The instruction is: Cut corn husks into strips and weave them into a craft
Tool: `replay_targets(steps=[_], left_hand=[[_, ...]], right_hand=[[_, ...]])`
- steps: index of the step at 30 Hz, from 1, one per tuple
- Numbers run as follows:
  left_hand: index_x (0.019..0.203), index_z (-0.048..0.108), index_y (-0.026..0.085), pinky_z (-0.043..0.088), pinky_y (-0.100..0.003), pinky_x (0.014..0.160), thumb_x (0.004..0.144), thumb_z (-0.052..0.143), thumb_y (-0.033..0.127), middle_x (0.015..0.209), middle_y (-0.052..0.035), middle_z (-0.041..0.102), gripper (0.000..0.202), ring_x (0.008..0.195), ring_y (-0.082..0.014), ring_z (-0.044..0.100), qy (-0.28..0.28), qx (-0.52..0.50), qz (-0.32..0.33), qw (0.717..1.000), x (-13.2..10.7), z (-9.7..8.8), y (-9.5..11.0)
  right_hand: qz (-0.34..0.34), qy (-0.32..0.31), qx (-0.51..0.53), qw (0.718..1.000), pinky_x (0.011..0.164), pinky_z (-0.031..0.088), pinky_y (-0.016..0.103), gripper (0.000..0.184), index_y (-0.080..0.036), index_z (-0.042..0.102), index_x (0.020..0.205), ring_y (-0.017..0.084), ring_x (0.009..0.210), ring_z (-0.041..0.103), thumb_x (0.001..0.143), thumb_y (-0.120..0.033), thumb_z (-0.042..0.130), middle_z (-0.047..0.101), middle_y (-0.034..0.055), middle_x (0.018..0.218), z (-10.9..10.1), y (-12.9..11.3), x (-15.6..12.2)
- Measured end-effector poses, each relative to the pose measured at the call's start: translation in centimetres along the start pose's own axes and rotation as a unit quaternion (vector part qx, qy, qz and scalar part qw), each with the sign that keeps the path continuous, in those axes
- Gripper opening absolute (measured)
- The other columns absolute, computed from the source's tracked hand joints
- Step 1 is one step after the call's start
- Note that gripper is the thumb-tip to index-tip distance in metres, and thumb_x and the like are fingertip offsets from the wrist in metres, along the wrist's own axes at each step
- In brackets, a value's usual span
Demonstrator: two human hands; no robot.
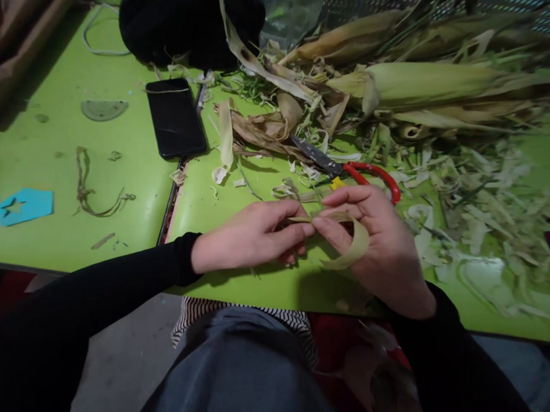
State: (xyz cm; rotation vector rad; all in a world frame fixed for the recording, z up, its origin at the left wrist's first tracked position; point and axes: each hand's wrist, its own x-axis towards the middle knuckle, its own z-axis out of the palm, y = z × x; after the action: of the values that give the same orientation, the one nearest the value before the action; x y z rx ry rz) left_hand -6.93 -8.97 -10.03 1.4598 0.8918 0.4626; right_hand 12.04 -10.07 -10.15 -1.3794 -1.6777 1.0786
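A pale strip of corn husk (356,246) is pinched between my two hands above the front of the green table. My left hand (253,234) closes thumb and fingers on one end of it. Facing it, my right hand (381,244) grips the strip close to the left fingertips, and the free part curls in a loop over the right palm. Just beyond the hands lie scissors with red handles (374,176), their dark blades pointing away to the left. Husk scraps (286,188) lie behind the fingers; the hands partly hide what is beneath.
Corn husks (433,80) pile up at the back right, with shredded strips (489,215) along the right. A black phone (175,116) lies across the seam between tables. On the left are a protractor (104,109), a twisted fibre cord (85,190) and a blue cutout (25,206).
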Motion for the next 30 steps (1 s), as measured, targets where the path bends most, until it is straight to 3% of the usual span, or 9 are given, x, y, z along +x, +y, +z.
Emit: replay_targets(steps=[6,12,17,22,26,30], left_hand=[[0.076,0.049,0.017,0.032,-0.021,0.055,0.095,0.049,0.022,0.065,0.0060,0.041,0.020,0.058,-0.0071,0.037,0.097,-0.003,0.067,0.993,0.3,0.0,-0.1],[0.075,0.048,0.017,0.032,-0.023,0.057,0.096,0.049,0.023,0.066,0.0049,0.042,0.022,0.061,-0.0087,0.039,0.107,0.056,0.065,0.990,0.2,0.3,-0.3],[0.081,0.054,0.018,0.036,-0.024,0.059,0.101,0.041,0.027,0.068,0.0028,0.048,0.025,0.063,-0.0103,0.044,0.100,0.060,0.080,0.990,-0.3,0.9,-0.3],[0.078,0.051,0.019,0.037,-0.024,0.059,0.103,0.041,0.030,0.066,0.0028,0.048,0.028,0.063,-0.0111,0.046,0.089,0.023,0.073,0.993,-0.9,1.3,0.0],[0.072,0.045,0.019,0.037,-0.024,0.058,0.103,0.041,0.030,0.064,0.0040,0.046,0.033,0.060,-0.0097,0.044,0.063,0.015,0.060,0.996,-0.9,0.9,0.2],[0.076,0.048,0.018,0.036,-0.024,0.061,0.103,0.040,0.025,0.066,0.0045,0.045,0.029,0.061,-0.0093,0.042,0.037,0.039,0.057,0.997,-0.2,0.2,0.0]], right_hand=[[0.054,-0.026,0.032,0.998,0.051,0.045,0.026,0.022,-0.024,0.059,0.087,0.012,0.056,0.054,0.084,-0.041,0.073,0.059,-0.0038,0.066,-0.4,-0.1,0.3],[0.014,-0.001,0.002,1.000,0.049,0.040,0.024,0.012,-0.023,0.062,0.086,0.010,0.054,0.050,0.089,-0.034,0.067,0.059,-0.0040,0.069,0.1,0.1,0.1],[-0.031,0.029,0.026,0.999,0.050,0.046,0.023,0.005,-0.024,0.065,0.085,0.012,0.062,0.062,0.089,-0.026,0.066,0.066,-0.0016,0.071,0.4,-0.1,-0.4],[-0.042,0.043,0.044,0.997,0.043,0.044,0.022,0.002,-0.026,0.071,0.085,0.010,0.051,0.056,0.086,-0.027,0.072,0.066,-0.0031,0.065,0.2,-0.2,-0.9],[-0.023,0.034,0.059,0.997,0.045,0.045,0.024,0.002,-0.027,0.073,0.084,0.012,0.055,0.056,0.085,-0.029,0.074,0.068,-0.0014,0.068,-0.1,-0.2,-0.9],[0.035,-0.003,0.072,0.997,0.042,0.038,0.024,0.015,-0.025,0.073,0.085,0.010,0.049,0.047,0.081,-0.037,0.078,0.062,-0.0018,0.063,-0.2,0.1,-0.3]])
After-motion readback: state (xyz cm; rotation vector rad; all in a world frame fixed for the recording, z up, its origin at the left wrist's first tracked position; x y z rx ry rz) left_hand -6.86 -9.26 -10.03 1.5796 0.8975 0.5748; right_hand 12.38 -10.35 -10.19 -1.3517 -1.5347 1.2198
